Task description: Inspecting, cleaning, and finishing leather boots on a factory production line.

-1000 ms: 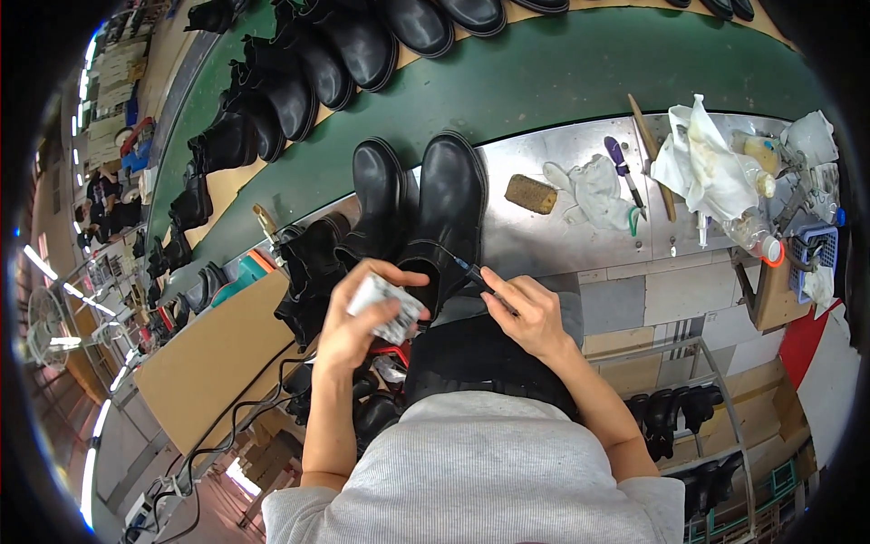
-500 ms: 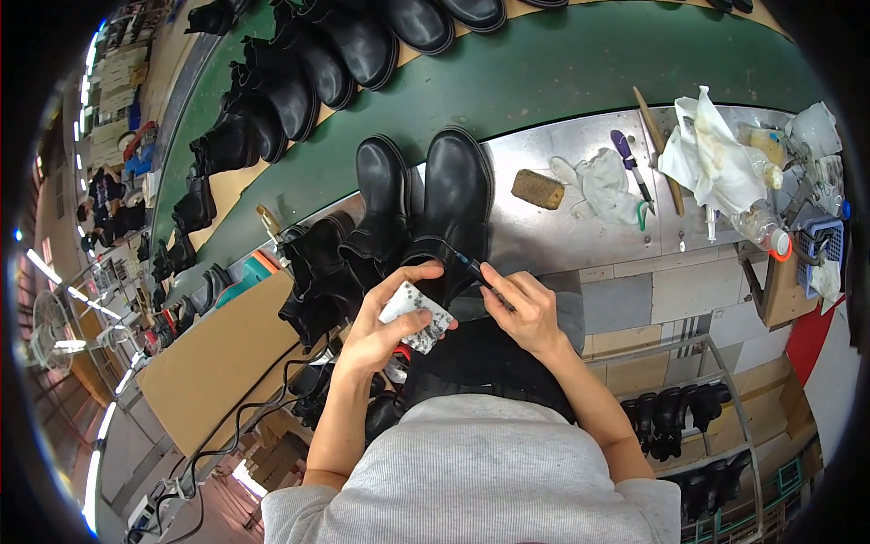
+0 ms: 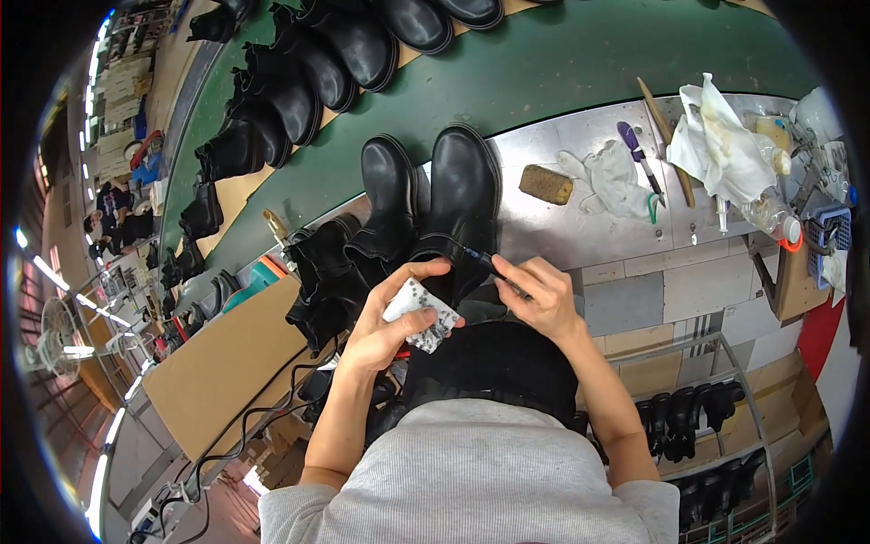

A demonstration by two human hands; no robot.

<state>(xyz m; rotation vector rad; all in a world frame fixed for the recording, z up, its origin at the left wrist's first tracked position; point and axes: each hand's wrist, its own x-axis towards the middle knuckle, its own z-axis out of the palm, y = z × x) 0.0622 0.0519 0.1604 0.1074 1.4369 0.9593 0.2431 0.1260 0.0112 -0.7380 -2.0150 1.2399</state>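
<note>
Two black ankle boots (image 3: 433, 204) stand side by side on the metal bench top (image 3: 580, 227), toes away from me. My left hand (image 3: 394, 317) grips a small white sponge pad with dark speckles (image 3: 419, 313) just in front of the boots' openings. My right hand (image 3: 544, 295) pinches a thin dark brush (image 3: 485, 261), whose tip points at the rim of the right boot. Both hands are close together over my lap.
A brown block (image 3: 546, 184), white gloves and rags (image 3: 716, 145), a purple-handled tool (image 3: 637, 154) and a bottle (image 3: 770, 218) lie on the bench to the right. More black boots (image 3: 299, 82) line the green conveyor (image 3: 562, 63). Dark boot uppers (image 3: 322, 272) sit at left.
My left hand with the speckled pad has shifted right and a little up, closer to the right hand. The right hand with the brush has stayed almost in place.
</note>
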